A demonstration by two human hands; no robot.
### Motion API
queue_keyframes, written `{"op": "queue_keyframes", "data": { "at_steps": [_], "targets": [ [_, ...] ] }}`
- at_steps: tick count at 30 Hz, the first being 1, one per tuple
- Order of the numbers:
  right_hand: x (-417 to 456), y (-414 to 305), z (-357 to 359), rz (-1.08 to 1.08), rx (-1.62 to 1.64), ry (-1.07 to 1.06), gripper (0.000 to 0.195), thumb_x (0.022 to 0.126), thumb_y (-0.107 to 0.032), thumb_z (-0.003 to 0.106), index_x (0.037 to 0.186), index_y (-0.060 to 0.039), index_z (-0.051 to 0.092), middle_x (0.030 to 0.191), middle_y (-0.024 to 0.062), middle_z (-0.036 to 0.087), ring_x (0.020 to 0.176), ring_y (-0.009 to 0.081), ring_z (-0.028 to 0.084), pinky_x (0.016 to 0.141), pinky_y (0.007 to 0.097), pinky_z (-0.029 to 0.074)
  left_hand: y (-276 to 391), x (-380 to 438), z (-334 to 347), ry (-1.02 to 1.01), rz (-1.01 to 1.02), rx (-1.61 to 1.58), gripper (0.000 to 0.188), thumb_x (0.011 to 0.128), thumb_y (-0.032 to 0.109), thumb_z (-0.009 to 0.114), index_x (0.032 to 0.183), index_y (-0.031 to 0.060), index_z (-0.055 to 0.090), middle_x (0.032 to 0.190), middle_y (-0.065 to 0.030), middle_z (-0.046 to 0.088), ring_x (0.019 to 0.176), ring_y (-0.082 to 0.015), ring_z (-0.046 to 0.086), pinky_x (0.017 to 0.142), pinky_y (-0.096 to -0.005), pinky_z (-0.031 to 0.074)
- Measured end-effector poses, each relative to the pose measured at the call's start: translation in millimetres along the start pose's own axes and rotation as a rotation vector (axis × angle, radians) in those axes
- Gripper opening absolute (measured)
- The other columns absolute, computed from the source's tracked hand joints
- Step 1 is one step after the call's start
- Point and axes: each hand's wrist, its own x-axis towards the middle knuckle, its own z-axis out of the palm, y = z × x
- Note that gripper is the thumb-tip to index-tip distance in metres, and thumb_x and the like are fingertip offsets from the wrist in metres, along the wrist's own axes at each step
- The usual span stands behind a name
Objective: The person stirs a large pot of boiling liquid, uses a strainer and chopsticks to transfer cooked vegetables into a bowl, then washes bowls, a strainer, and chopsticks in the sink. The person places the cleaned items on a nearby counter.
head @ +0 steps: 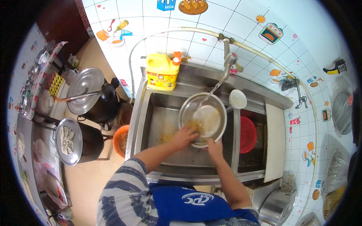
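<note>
Over the left sink bowl (162, 113) is a round metal basin (213, 113), held tilted at its near rim by my right hand (215, 149). Water (209, 97) pours into it from the tap (228, 66). My left hand (185, 138) reaches to the basin's left inner side, its fingers at a blurred yellowish-brown mass (195, 125); whether it grips this I cannot make out. Yellowish scraps (164, 137) lie on the sink floor left of the basin.
A yellow detergent jug (161, 74) stands at the sink's back left. Beyond the divider, a red basin (247, 135) sits in the right bowl, near a white bowl (237, 99). A pale board (275, 142) covers the right end. Lidded pots (68, 141) and an orange basin (120, 141) are at left.
</note>
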Motion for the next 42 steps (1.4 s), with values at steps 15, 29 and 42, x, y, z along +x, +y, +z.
{"op": "queue_keyframes", "data": {
  "at_steps": [15, 29, 42],
  "targets": [
    [-9.5, -40.7, -10.6, -0.951, -1.323, -0.155, 0.050, 0.080, -0.041, 0.056, 0.107, 0.0006, 0.054, 0.106, 0.0227, 0.055, 0.109, 0.0413, 0.046, 0.104, 0.0492, 0.021, -77.6, -15.4, -77.6, -0.442, 0.240, 0.304, 0.026, 0.073, 0.022, 0.059, 0.097, 0.0129, 0.059, 0.114, -0.0078, 0.048, 0.114, -0.0324, 0.041, 0.093, -0.0383, 0.040],
    [36.8, -53.6, 26.5, -0.309, -0.419, -0.176, 0.047, 0.094, -0.038, 0.037, 0.084, 0.0030, 0.057, 0.069, 0.0139, 0.056, 0.071, 0.0226, 0.054, 0.070, 0.0336, 0.042, 9.4, 43.4, -114.7, 0.230, 0.106, -0.085, 0.036, 0.076, 0.020, 0.062, 0.108, 0.0069, 0.052, 0.115, -0.0142, 0.049, 0.105, -0.0344, 0.046, 0.093, -0.0439, 0.035],
    [76.4, -63.7, 6.2, -0.321, 0.214, 0.368, 0.047, 0.095, -0.039, 0.038, 0.097, 0.0033, 0.060, 0.081, 0.0057, 0.061, 0.078, 0.0126, 0.055, 0.073, 0.0269, 0.043, -3.2, 73.0, -11.9, 0.845, -0.843, -1.591, 0.050, 0.093, 0.040, 0.034, 0.135, 0.0136, 0.029, 0.126, -0.0119, 0.043, 0.113, -0.0245, 0.044, 0.095, -0.0372, 0.036]
  ]
}}
